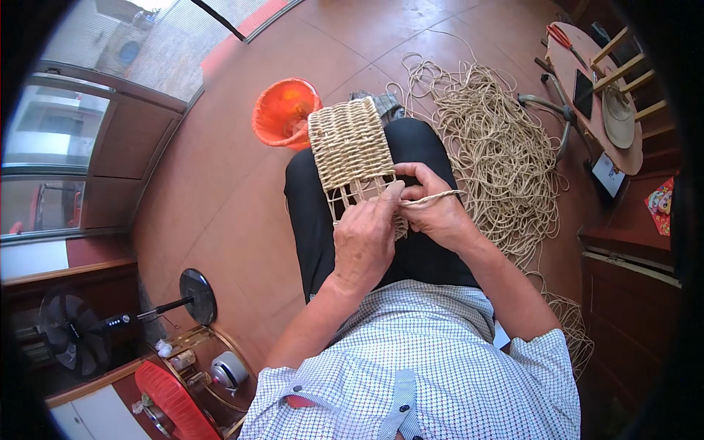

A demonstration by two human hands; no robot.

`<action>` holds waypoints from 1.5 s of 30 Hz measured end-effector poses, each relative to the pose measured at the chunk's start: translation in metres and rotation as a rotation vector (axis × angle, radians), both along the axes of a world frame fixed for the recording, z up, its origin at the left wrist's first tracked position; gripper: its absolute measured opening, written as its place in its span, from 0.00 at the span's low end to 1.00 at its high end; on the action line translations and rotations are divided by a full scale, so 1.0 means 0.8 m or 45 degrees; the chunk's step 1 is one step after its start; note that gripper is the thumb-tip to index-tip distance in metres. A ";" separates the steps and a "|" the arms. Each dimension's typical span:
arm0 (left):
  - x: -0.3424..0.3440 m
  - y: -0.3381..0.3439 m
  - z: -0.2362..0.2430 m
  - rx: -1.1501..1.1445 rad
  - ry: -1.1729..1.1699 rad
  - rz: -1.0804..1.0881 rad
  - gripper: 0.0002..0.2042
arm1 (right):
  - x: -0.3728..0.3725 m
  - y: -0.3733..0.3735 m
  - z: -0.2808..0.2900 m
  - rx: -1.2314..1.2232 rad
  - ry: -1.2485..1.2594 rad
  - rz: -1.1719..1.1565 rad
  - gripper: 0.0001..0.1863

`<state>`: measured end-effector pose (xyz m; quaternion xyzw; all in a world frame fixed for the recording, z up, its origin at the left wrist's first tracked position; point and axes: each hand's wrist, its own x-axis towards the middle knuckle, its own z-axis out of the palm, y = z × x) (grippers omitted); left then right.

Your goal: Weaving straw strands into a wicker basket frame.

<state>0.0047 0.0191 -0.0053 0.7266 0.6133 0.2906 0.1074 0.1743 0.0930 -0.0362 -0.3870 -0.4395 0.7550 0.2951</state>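
Woven cord basketwork (350, 139) lies over the person's lap, across the black trousers (309, 235), its dense upper part beyond the knuckles and a gap of bare struts (343, 196) showing just above the left hand (361, 238). That hand's grip is closed at the lower edge of the weave, thumb pressed near the right side; its other fingertips are hidden. The right hand (438, 214) has its grip narrowed on a twisted cord strand (436, 196), which pokes out to the right between thumb and fingers. Beyond the knees stands an orange bucket (267, 111), left of the work. To the right, a large heap of loose cord (499, 139) spreads over the tiled floor (227, 191), near an oval wooden counter (629, 152) carrying red-handled scissors (561, 35).
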 end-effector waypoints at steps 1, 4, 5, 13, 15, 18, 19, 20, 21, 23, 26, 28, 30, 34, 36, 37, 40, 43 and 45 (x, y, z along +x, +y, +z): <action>-0.001 0.000 -0.003 0.043 0.049 -0.032 0.32 | 0.001 0.001 0.004 -0.012 -0.006 0.017 0.31; 0.003 0.001 -0.002 0.097 0.121 -0.050 0.35 | 0.002 0.004 0.013 -0.038 -0.043 0.024 0.31; 0.002 0.002 -0.003 0.124 0.152 -0.080 0.39 | 0.003 0.005 0.012 -0.034 -0.042 0.023 0.31; 0.006 0.001 -0.006 0.020 0.128 -0.092 0.41 | 0.012 0.011 0.002 -0.063 -0.016 0.077 0.27; 0.006 0.004 0.000 -0.124 0.117 -0.093 0.41 | 0.010 0.012 -0.003 -0.044 -0.008 0.093 0.26; 0.002 0.000 -0.005 -0.111 0.042 -0.104 0.41 | 0.008 0.011 -0.004 0.019 -0.056 0.130 0.26; 0.003 -0.002 -0.008 -0.113 0.000 -0.111 0.41 | 0.008 0.010 -0.005 0.057 -0.114 0.136 0.26; 0.005 -0.005 -0.005 -0.114 0.034 -0.107 0.41 | 0.007 0.008 -0.004 0.073 -0.098 0.158 0.26; 0.008 -0.008 -0.004 -0.116 0.089 -0.116 0.41 | 0.009 0.004 -0.001 0.160 -0.234 0.126 0.26; 0.017 -0.012 -0.005 -0.070 0.139 -0.124 0.40 | 0.012 -0.010 0.006 0.316 -0.425 0.006 0.22; 0.014 -0.016 -0.004 -0.005 0.072 0.029 0.35 | 0.014 -0.011 -0.029 0.771 -0.516 -0.209 0.19; 0.005 -0.013 0.011 0.148 -0.313 0.128 0.22 | 0.014 -0.003 0.011 0.062 -0.184 -0.214 0.19; 0.002 -0.011 0.028 -0.211 -0.714 0.262 0.19 | 0.030 0.015 0.023 -0.366 0.185 -0.241 0.19; 0.002 0.006 0.007 -0.189 -0.841 0.176 0.16 | 0.079 0.052 0.015 -0.498 0.426 -0.345 0.17; 0.006 0.010 0.003 -0.074 -0.593 -0.028 0.16 | 0.115 0.068 0.025 -0.435 0.364 -0.460 0.15; 0.012 0.016 0.000 -0.010 -0.451 -0.055 0.16 | 0.139 0.074 0.031 -0.349 0.300 -0.533 0.15; 0.027 0.027 -0.009 0.095 -0.138 -0.132 0.14 | 0.238 0.109 0.022 -0.214 0.259 -0.662 0.15; 0.036 0.037 -0.011 0.018 -0.039 -0.144 0.10 | 0.411 0.156 0.000 -0.278 0.396 -0.677 0.08; 0.034 0.040 -0.014 0.032 0.002 -0.126 0.10 | 0.482 0.184 0.002 -0.283 0.225 -0.850 0.08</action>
